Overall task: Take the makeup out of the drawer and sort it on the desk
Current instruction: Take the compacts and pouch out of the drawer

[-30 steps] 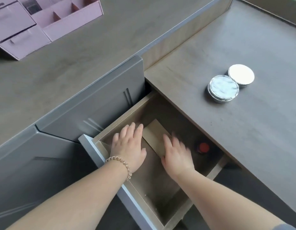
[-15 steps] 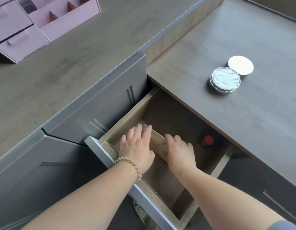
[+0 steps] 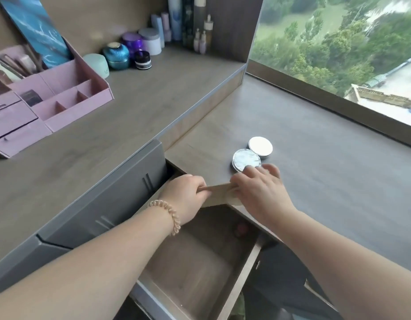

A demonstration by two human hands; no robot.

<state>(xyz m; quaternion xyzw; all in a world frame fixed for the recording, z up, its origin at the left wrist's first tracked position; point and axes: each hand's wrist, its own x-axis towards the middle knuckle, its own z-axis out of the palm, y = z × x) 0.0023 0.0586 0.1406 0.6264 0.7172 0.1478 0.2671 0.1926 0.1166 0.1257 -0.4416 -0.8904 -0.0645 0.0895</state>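
Observation:
Both my hands hold a flat tan palette (image 3: 219,192) level with the desk's front edge, above the open drawer (image 3: 236,271). My left hand (image 3: 188,195) pinches its left end. On its right end lies my right hand (image 3: 259,190), fingers spread toward the jars. Two round silver-lidded jars (image 3: 246,159) (image 3: 261,146) stand side by side on the lower desk (image 3: 315,158), just beyond my right fingertips. Deep in the drawer, under the desk edge, a small item with a red cap (image 3: 241,227) shows, blurred.
A pink organizer (image 3: 61,105) with compartments and small drawers stands on the raised desk at left. Jars and bottles (image 3: 135,51) line the back wall. A window ledge (image 3: 338,116) bounds the lower desk on the right.
Both hands have lifted the tan palette out of the drawer and up to the desk edge near the two jars. The camera has tilted up, showing the back wall and window.

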